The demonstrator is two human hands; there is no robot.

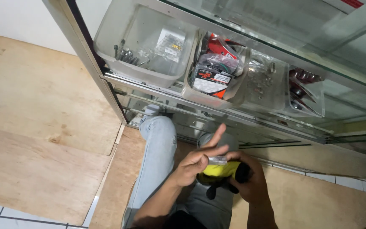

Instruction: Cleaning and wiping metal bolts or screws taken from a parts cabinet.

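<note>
My left hand [198, 159] pinches a small clear packet [217, 160] between thumb and index finger, with the other fingers spread upward. My right hand [250, 182] grips a yellow and black object [222, 171] held against my lap, and its thumb also touches the packet. Both hands hover over my knees in light blue jeans [159, 144], right in front of the lower shelf of a glass display cabinet [276, 25].
Clear plastic bins stand behind the glass: one with metal bolts and small bags [145, 46], one with packaged parts [214, 70], and further ones to the right [301, 91]. An aluminium cabinet frame [87, 59] runs diagonally. Plywood sheets [34, 127] cover the floor.
</note>
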